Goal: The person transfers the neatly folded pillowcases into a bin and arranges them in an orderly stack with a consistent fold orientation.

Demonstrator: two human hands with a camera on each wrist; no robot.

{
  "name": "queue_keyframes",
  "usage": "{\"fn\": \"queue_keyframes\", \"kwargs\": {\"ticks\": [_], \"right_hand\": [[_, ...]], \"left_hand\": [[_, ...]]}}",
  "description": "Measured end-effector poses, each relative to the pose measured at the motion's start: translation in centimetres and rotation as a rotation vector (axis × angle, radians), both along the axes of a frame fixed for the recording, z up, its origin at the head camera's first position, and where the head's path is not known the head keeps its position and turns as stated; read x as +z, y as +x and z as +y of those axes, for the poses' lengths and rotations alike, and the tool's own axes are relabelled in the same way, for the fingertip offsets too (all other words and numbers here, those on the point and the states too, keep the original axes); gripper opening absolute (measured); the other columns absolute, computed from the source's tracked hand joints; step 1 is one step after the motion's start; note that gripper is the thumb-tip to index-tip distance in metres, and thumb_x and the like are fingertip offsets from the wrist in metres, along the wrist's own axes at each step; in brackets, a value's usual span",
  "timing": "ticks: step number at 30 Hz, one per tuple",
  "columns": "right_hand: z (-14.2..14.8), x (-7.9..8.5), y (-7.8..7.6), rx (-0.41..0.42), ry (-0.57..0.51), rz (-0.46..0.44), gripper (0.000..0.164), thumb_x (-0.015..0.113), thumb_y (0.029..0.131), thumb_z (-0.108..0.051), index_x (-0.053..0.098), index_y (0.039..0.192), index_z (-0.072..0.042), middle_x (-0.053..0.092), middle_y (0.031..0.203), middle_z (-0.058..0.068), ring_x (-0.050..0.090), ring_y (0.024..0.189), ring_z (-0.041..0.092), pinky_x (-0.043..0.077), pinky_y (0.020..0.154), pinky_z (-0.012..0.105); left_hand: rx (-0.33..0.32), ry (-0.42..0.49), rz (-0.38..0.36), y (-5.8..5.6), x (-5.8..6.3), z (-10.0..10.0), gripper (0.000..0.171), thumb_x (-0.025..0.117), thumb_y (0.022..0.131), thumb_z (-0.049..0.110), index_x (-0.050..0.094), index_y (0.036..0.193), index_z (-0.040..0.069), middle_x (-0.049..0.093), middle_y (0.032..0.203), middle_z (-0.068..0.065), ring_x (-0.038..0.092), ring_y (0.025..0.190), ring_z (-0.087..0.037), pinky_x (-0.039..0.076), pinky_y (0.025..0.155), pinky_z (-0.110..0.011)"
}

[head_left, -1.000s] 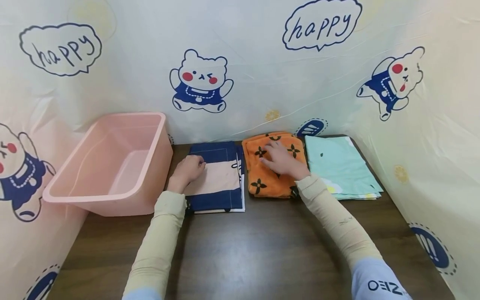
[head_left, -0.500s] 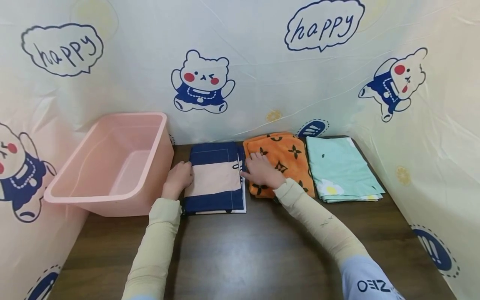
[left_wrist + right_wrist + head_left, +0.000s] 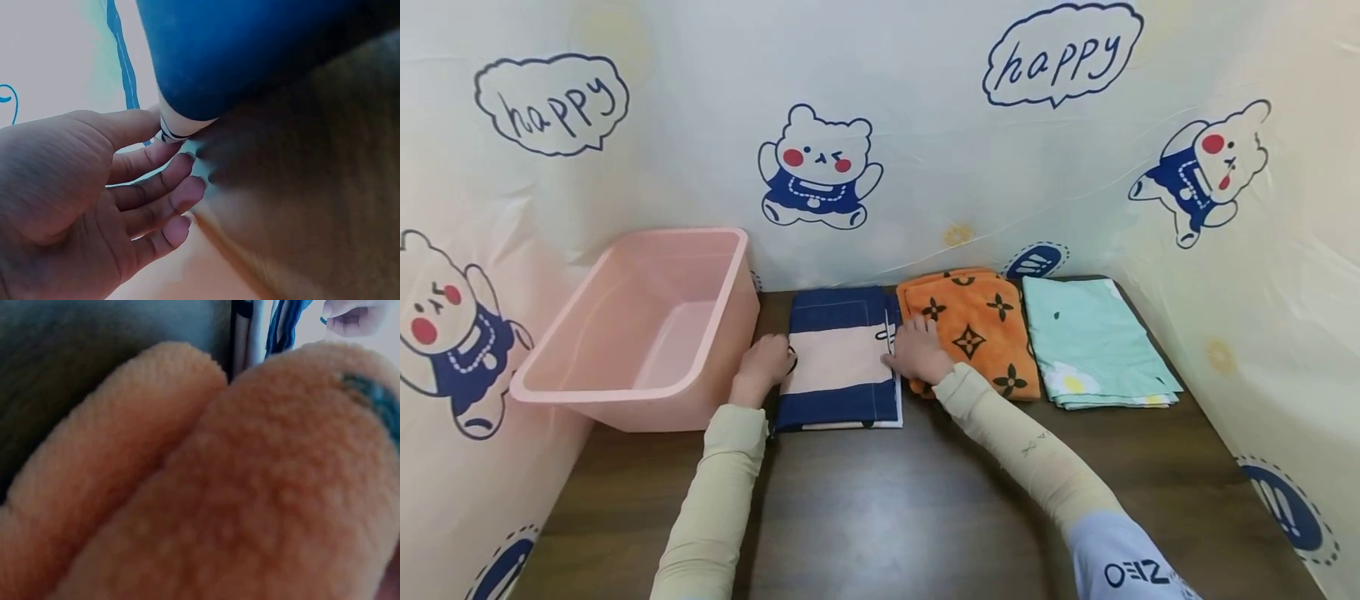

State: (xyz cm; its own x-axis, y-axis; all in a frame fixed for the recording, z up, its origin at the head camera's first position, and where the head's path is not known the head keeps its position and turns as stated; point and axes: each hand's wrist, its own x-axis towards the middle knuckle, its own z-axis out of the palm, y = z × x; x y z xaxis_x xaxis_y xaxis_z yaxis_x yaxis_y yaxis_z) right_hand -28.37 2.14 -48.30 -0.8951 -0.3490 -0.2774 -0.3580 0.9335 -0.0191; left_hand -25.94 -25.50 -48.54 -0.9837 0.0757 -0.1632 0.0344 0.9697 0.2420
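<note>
Left hand [image 3: 763, 365] at the left edge of a folded navy-and-pale-pink cloth [image 3: 838, 362]; left wrist view shows thumb and forefinger pinching a thin striped fold at that edge, the other three fingers loosely bent just beside it; right hand [image 3: 921, 352] at the cloth's opposite edge, thumb side against it, the rest of the hand over the left part of a folded orange cloth [image 3: 970, 342] with dark flower and diamond prints; whether the right fingers grip the edge I cannot tell, the right wrist view being mostly filled by blurred orange pile; navy-and-pale-pink cloth lies flat on a dark wooden table [image 3: 865, 500], between a pink basin [image 3: 625, 397] and the orange cloth, pale band across its middle, navy above and below; orange cloth just beside it on the right; then a folded mint-green cloth [image 3: 1090, 333], white-and-yellow flower near its lower left corner; basin upright at the table's left, inner floor visible; pale sleeves [image 3: 715, 475] on both forearms; behind, a white sheet [image 3: 700, 150] printed with cartoon bears, "happy" bubbles and blue round badges.
</note>
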Motion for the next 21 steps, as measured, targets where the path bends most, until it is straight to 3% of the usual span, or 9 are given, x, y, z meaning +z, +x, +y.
{"fn": "queue_keyframes", "kwargs": {"ticks": [4, 8, 16, 21], "right_hand": [[-0.1, -0.4, -0.4, 0.029, -0.037, -0.024, 0.046, 0.049, 0.105, -0.050, 0.066, 0.090, -0.010, 0.060, 0.106, 0.010, 0.039, 0.105, 0.031, 0.025, 0.089, 0.044], [-0.2, -0.8, -0.7, 0.095, -0.088, -0.073, 0.047, 0.051, 0.106, -0.042, 0.061, 0.068, -0.015, 0.057, 0.077, 0.004, 0.037, 0.090, 0.028, 0.019, 0.078, 0.040], [-0.3, -0.9, -1.0, 0.162, -0.111, -0.085, 0.041, 0.050, 0.107, -0.034, 0.059, 0.071, -0.016, 0.054, 0.070, 0.002, 0.037, 0.083, 0.026, 0.018, 0.077, 0.039], [-0.2, -1.1, -1.1, 0.174, -0.124, -0.067, 0.041, 0.048, 0.107, -0.031, 0.059, 0.070, -0.017, 0.054, 0.070, 0.001, 0.037, 0.085, 0.026, 0.018, 0.078, 0.039]], "left_hand": [[-0.007, 0.012, -0.071, 0.3, 0.2, 0.2, 0.021, 0.055, 0.102, 0.012, 0.066, 0.092, -0.002, 0.061, 0.079, -0.015, 0.058, 0.069, -0.027, 0.048, 0.061, -0.037], [-0.001, 0.017, -0.158, 0.3, 0.5, 0.2, 0.021, 0.053, 0.103, 0.012, 0.066, 0.093, -0.001, 0.059, 0.076, -0.014, 0.057, 0.067, -0.027, 0.046, 0.060, -0.034], [-0.001, 0.026, -0.119, -0.7, 0.3, 0.4, 0.033, 0.055, 0.104, 0.022, 0.062, 0.077, 0.004, 0.050, 0.066, -0.008, 0.055, 0.062, -0.023, 0.044, 0.062, -0.034], [0.007, 0.039, -0.191, -0.9, -0.1, 0.5, 0.031, 0.053, 0.106, 0.022, 0.068, 0.104, -0.005, 0.057, 0.074, -0.012, 0.057, 0.067, -0.024, 0.045, 0.065, -0.034]]}}
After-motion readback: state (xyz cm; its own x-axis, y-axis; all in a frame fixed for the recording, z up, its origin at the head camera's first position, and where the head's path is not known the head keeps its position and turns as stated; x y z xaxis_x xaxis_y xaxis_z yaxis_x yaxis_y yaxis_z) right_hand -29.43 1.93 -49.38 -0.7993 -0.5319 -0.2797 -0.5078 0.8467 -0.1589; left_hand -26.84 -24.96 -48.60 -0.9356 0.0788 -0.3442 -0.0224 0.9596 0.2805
